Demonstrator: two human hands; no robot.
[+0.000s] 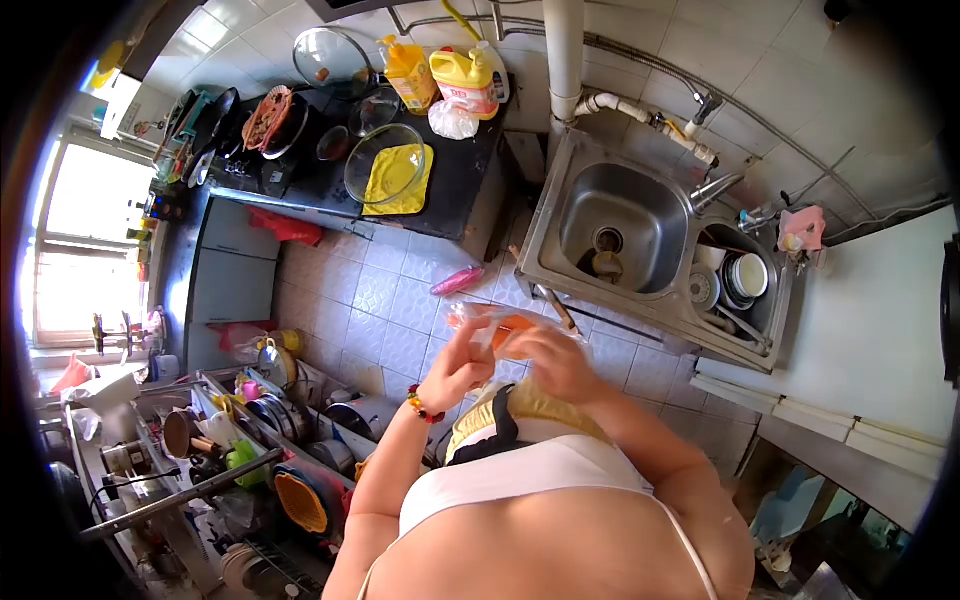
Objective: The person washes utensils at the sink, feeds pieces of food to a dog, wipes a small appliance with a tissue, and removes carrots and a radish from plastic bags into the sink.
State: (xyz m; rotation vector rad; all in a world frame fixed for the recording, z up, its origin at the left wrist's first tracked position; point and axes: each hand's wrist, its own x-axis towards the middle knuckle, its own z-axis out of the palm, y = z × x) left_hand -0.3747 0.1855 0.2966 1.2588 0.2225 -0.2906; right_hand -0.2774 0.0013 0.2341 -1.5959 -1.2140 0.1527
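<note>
In front of my body, over the tiled floor, I hold a clear plastic bag (510, 322) with something orange in it. My left hand (462, 365), with a beaded bracelet at the wrist, has its fingers closed at the bag's left part. My right hand (555, 362) has its fingers bent and closed on the bag's right part. The fingertips of both hands are near each other at the bag's near edge, and the hands partly hide it.
A steel sink (625, 225) with stacked bowls (745, 278) stands ahead right. Ahead left, a black counter (455, 190) bears a glass bowl (385, 165), bottles and pans. A pink item (457, 281) lies on the floor. A crowded rack (190, 500) stands at left.
</note>
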